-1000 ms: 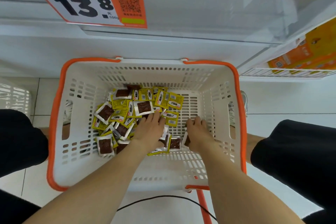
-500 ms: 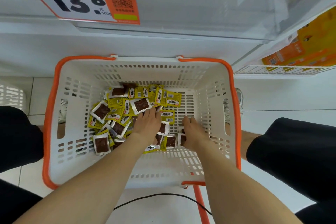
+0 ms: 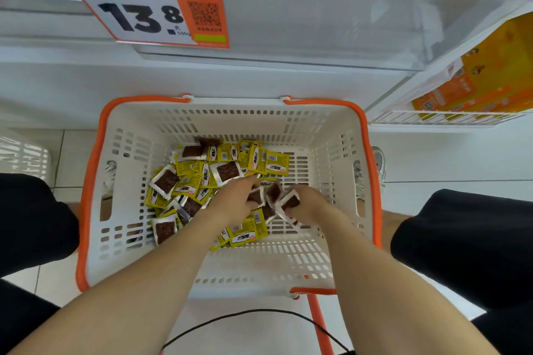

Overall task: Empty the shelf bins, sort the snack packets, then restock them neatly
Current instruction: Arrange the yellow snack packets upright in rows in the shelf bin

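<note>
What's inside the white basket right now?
A loose pile of snack packets, yellow and clear-windowed, lies left and centre in the basket. The left hand and right hand each grip a few. Whatever lies beneath the hands, forearms and top packets is hidden.

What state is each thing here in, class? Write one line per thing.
Basket, on the floor, partly filled.
Packets, loose and jumbled in the basket, unsorted.
Left hand, on the packets; grip blurred.
Right hand, grips a brown-windowed packet.
Bin, clear, looks empty.
Tag, hanging on the bin front, reads 13.8.
</note>
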Tool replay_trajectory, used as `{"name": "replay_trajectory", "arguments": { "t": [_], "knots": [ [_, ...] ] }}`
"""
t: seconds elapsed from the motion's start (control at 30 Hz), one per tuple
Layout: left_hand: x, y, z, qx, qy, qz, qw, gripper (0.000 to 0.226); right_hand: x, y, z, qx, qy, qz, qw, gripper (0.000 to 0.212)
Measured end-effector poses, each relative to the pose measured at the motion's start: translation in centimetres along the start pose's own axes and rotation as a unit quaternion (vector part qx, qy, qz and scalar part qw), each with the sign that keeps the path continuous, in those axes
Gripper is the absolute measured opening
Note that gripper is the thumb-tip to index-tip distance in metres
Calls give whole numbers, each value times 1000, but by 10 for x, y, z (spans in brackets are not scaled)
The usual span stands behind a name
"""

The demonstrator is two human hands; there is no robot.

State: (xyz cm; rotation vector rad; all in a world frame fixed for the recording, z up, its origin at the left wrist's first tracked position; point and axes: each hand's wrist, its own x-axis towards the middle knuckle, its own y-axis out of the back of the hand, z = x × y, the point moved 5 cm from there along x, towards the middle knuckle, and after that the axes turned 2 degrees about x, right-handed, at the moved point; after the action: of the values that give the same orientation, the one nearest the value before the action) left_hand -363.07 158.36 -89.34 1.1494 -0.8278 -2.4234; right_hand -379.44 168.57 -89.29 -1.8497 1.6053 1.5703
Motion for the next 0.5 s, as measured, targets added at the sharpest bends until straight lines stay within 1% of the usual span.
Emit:
{"name": "replay_trajectory", "arguments": {
  "t": [0.03,0.1,0.13,0.2,0.23,0.27,0.33,0.37,0.43,0.5],
  "knots": [
    [0,6,-2,-53,11,15,998,43,1,7,0,47,-11,10,999,26],
    [-3,20,-4,-139,22,48,989,32,-1,18,-3,163,-11,22,986,29],
    [-5,25,-5,-173,34,60,983,25,-6,24,-7,218,-10,23,976,29],
    [-12,33,-6,-239,79,75,965,22,-12,29,-14,341,-16,3,940,31],
    [-14,34,-8,-289,110,77,948,23,-16,29,-19,389,-12,-20,921,34],
    [-16,35,-7,-355,136,70,922,24,-19,29,-26,434,-2,-46,900,38],
    [-20,36,-4,-476,174,49,861,27,-19,30,-34,473,21,-67,878,44],
    [-23,38,-2,-521,181,38,833,28,-22,32,-42,475,29,-62,877,46],
    [-27,47,6,-595,168,21,786,33,-29,39,-59,471,51,-35,880,44],
    [-36,63,15,-630,145,24,763,32,-36,46,-75,468,63,-10,881,33]
  ]
}}
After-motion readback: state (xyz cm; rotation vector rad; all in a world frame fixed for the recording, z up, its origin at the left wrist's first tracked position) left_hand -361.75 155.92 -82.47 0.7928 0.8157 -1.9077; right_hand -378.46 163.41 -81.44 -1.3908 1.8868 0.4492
